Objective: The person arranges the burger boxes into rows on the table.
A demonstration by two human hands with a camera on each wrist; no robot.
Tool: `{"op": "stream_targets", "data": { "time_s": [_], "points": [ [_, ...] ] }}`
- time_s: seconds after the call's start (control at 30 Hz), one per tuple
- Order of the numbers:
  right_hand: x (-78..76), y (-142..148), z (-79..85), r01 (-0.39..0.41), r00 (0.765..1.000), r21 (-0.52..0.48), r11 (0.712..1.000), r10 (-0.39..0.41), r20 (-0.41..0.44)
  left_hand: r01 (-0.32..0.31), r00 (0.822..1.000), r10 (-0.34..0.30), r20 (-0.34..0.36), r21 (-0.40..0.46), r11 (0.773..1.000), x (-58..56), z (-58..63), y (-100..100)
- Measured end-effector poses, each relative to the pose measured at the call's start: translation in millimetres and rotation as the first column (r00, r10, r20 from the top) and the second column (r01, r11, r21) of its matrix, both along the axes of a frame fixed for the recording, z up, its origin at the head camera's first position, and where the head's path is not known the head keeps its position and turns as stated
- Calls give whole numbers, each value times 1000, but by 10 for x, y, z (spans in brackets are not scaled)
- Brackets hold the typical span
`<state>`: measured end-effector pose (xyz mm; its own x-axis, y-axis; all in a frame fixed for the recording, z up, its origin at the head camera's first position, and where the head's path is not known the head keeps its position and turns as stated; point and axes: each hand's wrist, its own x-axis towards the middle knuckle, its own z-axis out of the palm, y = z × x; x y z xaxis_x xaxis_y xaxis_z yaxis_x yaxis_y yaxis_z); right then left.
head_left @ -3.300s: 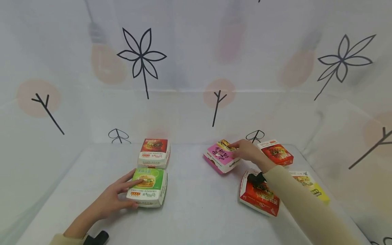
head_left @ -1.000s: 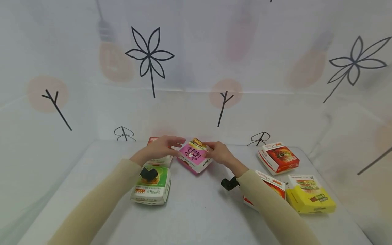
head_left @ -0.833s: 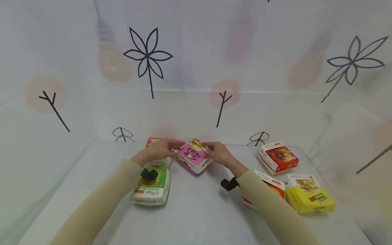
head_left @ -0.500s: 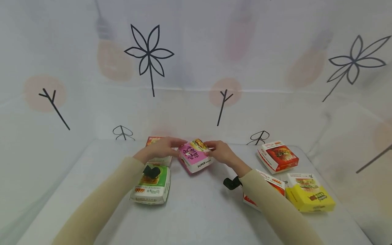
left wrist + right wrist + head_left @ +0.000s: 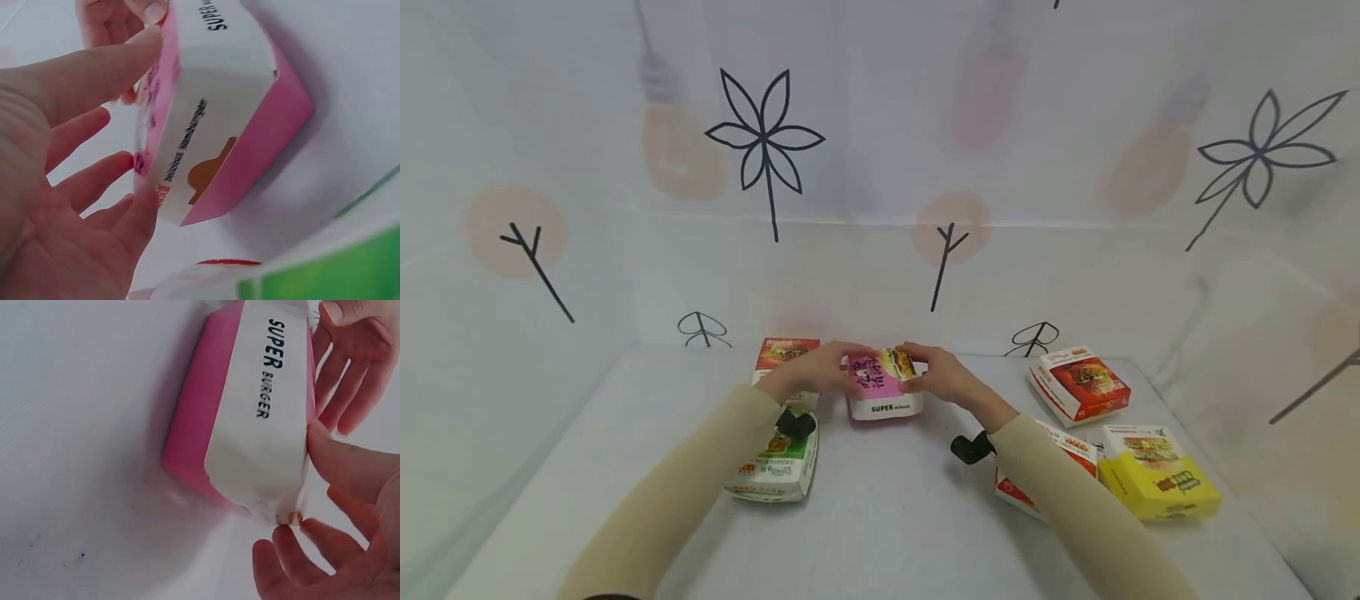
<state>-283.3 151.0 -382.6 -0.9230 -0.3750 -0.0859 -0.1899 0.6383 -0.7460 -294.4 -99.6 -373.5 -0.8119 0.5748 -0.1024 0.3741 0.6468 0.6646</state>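
Note:
Between the two hands, near the back of the table, sits a pink and white burger box (image 5: pixel 883 383), its "SUPER BURGER" side facing me. My left hand (image 5: pixel 820 367) holds the left side; in the left wrist view the thumb lies along the box's top edge and the little finger touches its corner. From the right, my right hand (image 5: pixel 951 379) grips the box, thumb on the top edge and fingers at the far corner in the right wrist view. Under the left forearm, a green burger box (image 5: pixel 782 479) is partly hidden, and a red and white burger box (image 5: pixel 782 350) stands behind it.
On the right lie a red burger box (image 5: pixel 1082 383), a yellow burger box (image 5: pixel 1161 475) and another red box (image 5: pixel 1018 492), half covered by the right sleeve (image 5: pixel 1067 492). A patterned white cloth (image 5: pixel 850 275) rises behind the white table (image 5: pixel 887 517).
The pink box was slid left, close to the left boxes, then turned so its lettered side faces me. My left hand left the green box and took hold of the pink box.

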Motion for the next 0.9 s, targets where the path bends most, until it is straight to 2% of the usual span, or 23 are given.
{"op": "stream_targets", "data": {
  "time_s": [0.3,0.53,0.77,0.9],
  "points": [
    [-49,58,-32,-64,998,-1,998,64,-8,-11,1000,9,-26,-76,997,15,-37,90],
    [-24,82,-8,-30,999,14,999,31,-41,-21,999,17,-39,-90,996,13,-39,50],
    [10,111,-18,-7,998,48,999,10,-67,-24,996,15,-85,-107,994,16,-62,18],
    [16,120,-17,9,996,72,997,-2,-90,-81,995,76,-72,-70,994,46,-37,12]
  ]
}}
